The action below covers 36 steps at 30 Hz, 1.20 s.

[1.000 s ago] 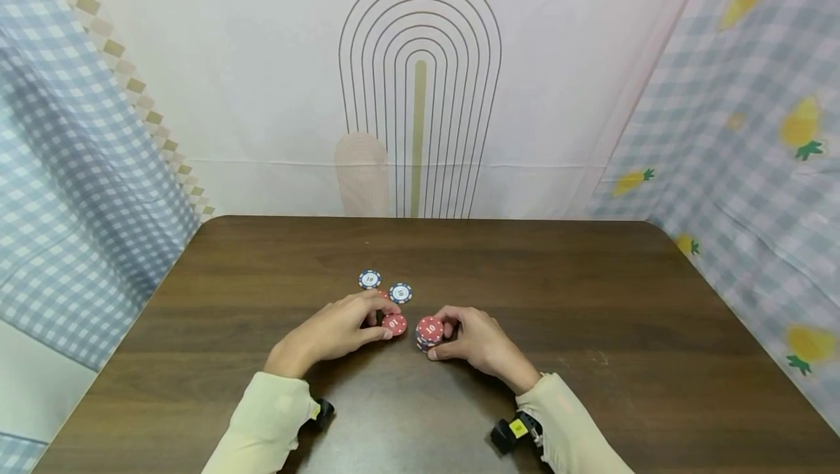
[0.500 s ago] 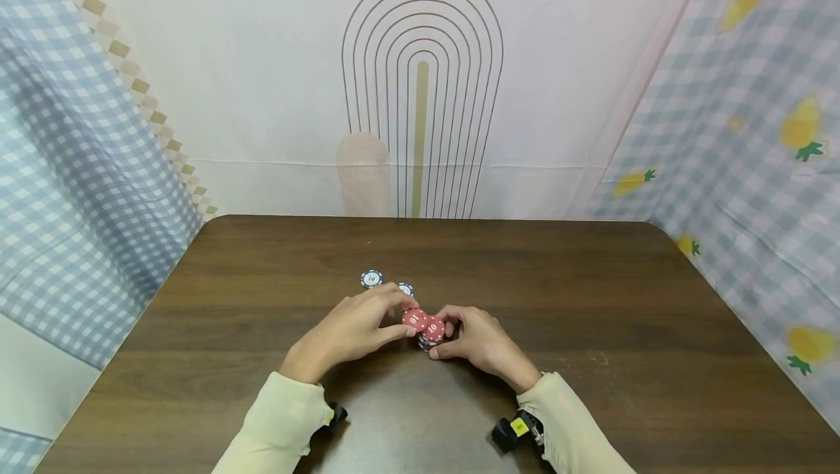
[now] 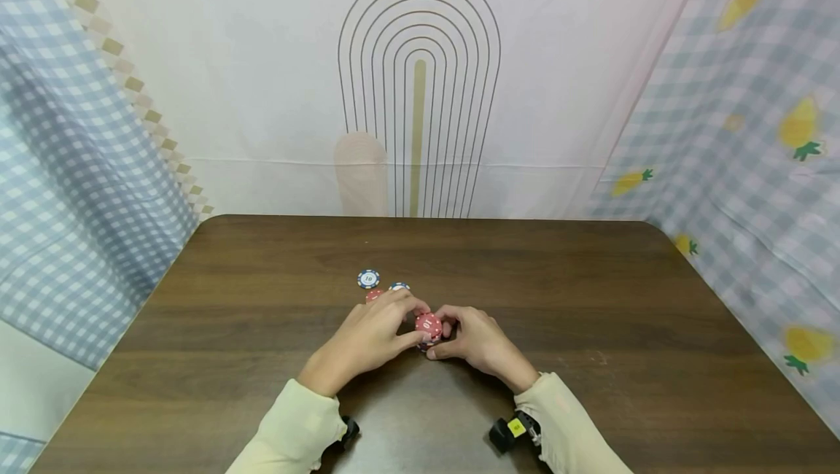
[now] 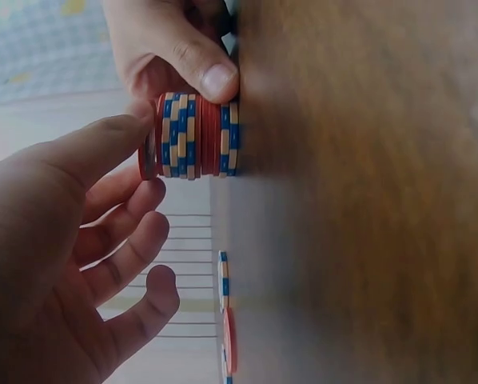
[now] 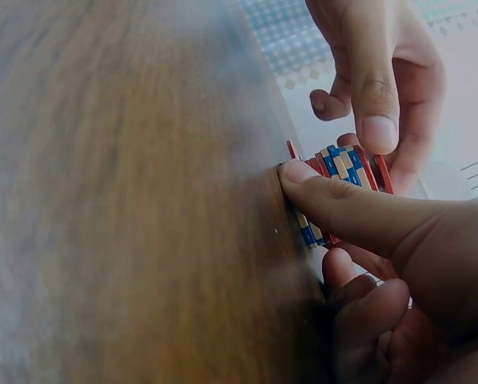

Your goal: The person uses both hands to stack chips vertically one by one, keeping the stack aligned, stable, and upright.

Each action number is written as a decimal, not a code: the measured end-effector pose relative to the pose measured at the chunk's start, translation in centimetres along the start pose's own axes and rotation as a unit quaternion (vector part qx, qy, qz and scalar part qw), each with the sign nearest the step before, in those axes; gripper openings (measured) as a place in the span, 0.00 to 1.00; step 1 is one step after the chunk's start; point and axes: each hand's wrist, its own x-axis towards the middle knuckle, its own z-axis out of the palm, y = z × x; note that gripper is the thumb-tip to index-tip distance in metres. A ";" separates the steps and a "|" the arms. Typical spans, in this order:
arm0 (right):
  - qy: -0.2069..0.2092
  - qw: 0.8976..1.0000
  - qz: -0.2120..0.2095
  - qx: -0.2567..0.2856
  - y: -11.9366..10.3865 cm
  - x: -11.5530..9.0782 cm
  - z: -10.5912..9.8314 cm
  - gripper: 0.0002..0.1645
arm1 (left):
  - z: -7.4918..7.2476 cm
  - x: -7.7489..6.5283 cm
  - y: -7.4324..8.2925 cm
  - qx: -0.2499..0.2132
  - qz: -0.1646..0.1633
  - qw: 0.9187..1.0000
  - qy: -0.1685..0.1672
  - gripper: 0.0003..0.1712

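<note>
A stack of red and blue-and-white poker chips point(image 4: 191, 136) stands upright on the table, its layers seen side-on in both wrist views. My left hand point(image 3: 370, 339) pinches a red poker chip point(image 3: 428, 324) between thumb and fingers at the top of the stack. Whether that chip lies flat on the one below I cannot tell. From the other side my right hand point(image 3: 480, 343) grips the stack, its thumb point(image 4: 219, 80) against the lower chips. The remaining fingers of the left hand are loosely bent, seen in the left wrist view.
Just beyond the left hand lie a blue-and-white chip point(image 3: 369, 279), a red chip point(image 3: 374, 295) and another blue-and-white chip point(image 3: 399, 286), partly covered by the hand. The brown wooden table point(image 3: 558, 277) ends at a white patterned cloth point(image 3: 275, 95). Checked cloths hang at both sides.
My left hand has carried the red chip rightward from beside the loose chips onto the top of the stack. My right hand has kept its hold on the stack, nearly still.
</note>
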 end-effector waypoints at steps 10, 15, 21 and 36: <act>-0.002 1.000 0.000 0.006 0.1 0.0 0.0 0.20 | 0.4 0.1 0.1 -0.001 0.001 1.000 0.001 0.22; -0.001 1.000 -0.002 0.007 0.1 0.1 0.0 0.20 | 0.4 0.1 0.0 0.008 -0.010 1.000 -0.001 0.22; 0.000 1.000 -0.005 0.002 0.2 0.1 0.0 0.20 | 0.3 0.0 -0.1 0.003 -0.017 1.000 -0.011 0.23; -0.002 1.000 -0.002 0.006 0.1 0.0 0.0 0.20 | -2.0 -0.5 -2.2 -0.013 -0.095 0.995 0.040 0.29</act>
